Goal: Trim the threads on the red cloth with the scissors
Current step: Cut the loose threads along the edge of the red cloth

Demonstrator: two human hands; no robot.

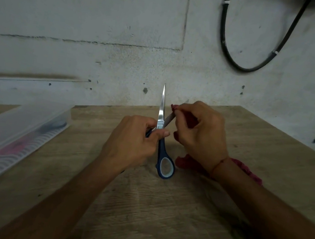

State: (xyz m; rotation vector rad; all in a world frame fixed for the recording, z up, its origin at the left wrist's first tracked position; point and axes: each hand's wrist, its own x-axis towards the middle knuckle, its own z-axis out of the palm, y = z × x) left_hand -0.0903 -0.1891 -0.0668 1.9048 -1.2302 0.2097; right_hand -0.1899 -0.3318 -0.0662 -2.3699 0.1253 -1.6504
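My left hand point(132, 142) grips the blue-handled scissors point(163, 153) near the pivot, with the blades spread apart and pointing up and away. One handle loop hangs free below the hand. My right hand point(201, 134) pinches a bit of the red cloth point(187, 162) at its fingertips, right beside the angled blade. The rest of the cloth lies on the wooden table point(149, 210) under my right wrist, with a frayed end showing to the right of the wrist. Loose threads are too small to make out.
A clear plastic box point(12, 138) with pink and dark items inside lies on the table at the left. A concrete wall stands close behind the table, and a black cable point(242, 67) loops on it at the upper right.
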